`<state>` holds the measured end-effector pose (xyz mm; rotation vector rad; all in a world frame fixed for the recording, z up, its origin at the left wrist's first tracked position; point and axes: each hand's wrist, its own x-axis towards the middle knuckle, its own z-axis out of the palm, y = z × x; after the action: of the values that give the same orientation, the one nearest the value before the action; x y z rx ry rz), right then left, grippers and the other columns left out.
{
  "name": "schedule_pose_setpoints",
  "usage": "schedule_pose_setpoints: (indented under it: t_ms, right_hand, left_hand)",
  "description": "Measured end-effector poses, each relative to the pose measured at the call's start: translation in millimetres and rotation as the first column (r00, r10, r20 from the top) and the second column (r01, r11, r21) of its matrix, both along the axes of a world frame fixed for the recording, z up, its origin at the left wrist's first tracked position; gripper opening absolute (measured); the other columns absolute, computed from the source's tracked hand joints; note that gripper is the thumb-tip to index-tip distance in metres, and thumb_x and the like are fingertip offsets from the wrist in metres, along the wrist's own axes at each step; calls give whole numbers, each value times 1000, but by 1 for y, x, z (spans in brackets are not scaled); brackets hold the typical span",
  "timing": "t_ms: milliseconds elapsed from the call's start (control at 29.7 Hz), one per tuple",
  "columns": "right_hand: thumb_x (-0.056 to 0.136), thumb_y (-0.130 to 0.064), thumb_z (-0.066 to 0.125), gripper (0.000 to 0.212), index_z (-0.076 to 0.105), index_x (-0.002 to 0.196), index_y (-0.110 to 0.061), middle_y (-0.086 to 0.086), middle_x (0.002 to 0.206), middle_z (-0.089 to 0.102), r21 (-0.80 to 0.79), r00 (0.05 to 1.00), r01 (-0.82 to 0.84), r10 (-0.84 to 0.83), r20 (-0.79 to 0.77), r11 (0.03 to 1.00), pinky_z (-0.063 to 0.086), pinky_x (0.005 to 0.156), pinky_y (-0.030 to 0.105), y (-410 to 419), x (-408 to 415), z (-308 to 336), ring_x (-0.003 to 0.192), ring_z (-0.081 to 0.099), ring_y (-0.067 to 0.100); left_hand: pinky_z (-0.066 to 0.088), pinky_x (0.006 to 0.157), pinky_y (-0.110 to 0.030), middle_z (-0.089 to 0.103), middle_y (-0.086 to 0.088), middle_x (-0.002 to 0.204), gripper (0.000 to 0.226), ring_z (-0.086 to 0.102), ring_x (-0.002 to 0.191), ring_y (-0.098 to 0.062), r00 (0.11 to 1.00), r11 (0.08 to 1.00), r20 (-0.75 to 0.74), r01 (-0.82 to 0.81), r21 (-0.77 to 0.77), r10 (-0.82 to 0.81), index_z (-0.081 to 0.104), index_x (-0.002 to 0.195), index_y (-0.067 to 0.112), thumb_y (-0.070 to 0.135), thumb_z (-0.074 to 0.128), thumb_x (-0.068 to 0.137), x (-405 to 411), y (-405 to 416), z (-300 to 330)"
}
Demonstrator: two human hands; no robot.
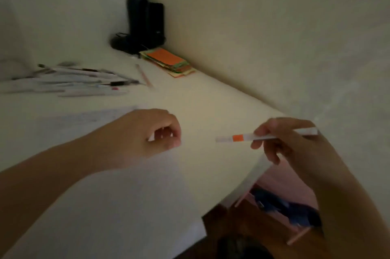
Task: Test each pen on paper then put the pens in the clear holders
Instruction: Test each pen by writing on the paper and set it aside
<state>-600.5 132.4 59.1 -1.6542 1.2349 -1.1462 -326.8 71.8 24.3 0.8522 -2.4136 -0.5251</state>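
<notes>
A white pen [261, 136] with an orange band is pinched by the right hand [280, 144] above the counter [211, 100] edge. The left hand [147, 132] is loosely curled, holding nothing. The pen is judged light, stiff and smooth; mid-barrel grip is advised.

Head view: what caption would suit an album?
Right hand holds an orange-banded pen over the white desk; left hand hovers.

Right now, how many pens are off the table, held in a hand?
1: the white pen with an orange band, pinched in the right hand. The left hand looks empty, though its curled fingers could hide something.
</notes>
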Motion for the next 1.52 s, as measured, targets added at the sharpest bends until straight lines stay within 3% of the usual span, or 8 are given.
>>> schedule_pose_setpoints:
  t_ms: [101,236,438,540,742,911,1113,1518]
  right_hand:
    - [66,-50,68,39,63,64,-11,13,53,55,49,948,315,-316,24,948,33,37,15,72,-70,-36,38,41,13]
    - [83,-21,57,24,56,70,0,12,55,57,232,834,546,-549,-57,805,34,39,16,157,-132,-80,41,43,15]
    - [85,-25,63,13,66,78,-15,-1,56,62,383,774,633,-534,-341,673,41,47,20,210,-183,-148,48,53,11]
    - [84,-30,64,10,66,92,-24,-6,77,69,407,736,670,-481,-477,621,45,57,14,211,-201,-169,63,63,4]
    - [89,-34,56,12,64,94,-27,-7,79,67,281,732,643,-464,-498,712,52,70,22,179,-196,-150,70,62,1]
    - [87,-32,58,12,67,90,-25,-4,68,65,161,859,471,-409,-307,868,49,62,22,113,-143,-99,60,61,6]
    - [85,-34,61,12,68,88,-24,-3,65,65,97,973,29,-6,-232,995,44,58,19,17,-26,-46,58,58,5]
    - [83,-44,59,13,66,85,-33,-8,74,67,120,724,-414,406,-558,902,47,60,15,-126,209,-31,62,59,1]
  left_hand:
    - [39,64,-8,56,18,88,15,55,80,1,953,953,-5,302,41,-302,56,83,37,48,46,79,-85,28,3]
    - [42,71,-16,54,20,88,20,55,83,1,850,854,79,515,77,-520,52,89,39,54,42,79,-166,53,-18]
    - [43,80,-21,50,21,92,10,49,87,4,730,781,291,609,135,-619,49,96,42,46,49,86,-228,84,-54]
    - [44,80,-22,50,22,93,9,49,88,6,720,764,260,626,159,-644,48,95,45,45,50,86,-245,89,-62]
    - [45,72,-16,56,27,96,14,56,88,5,767,779,134,616,120,-627,54,92,47,53,49,80,-247,77,-34]
    - [46,66,-12,61,28,92,24,60,79,6,877,878,82,477,-32,-474,55,93,50,63,39,81,-195,43,1]
    - [43,66,-6,63,28,89,37,59,77,6,998,998,31,57,-23,-57,58,88,49,75,37,74,-67,21,11]
    - [46,71,-16,66,19,87,14,61,78,-5,824,811,12,-560,167,567,60,90,40,38,56,77,171,23,-18]
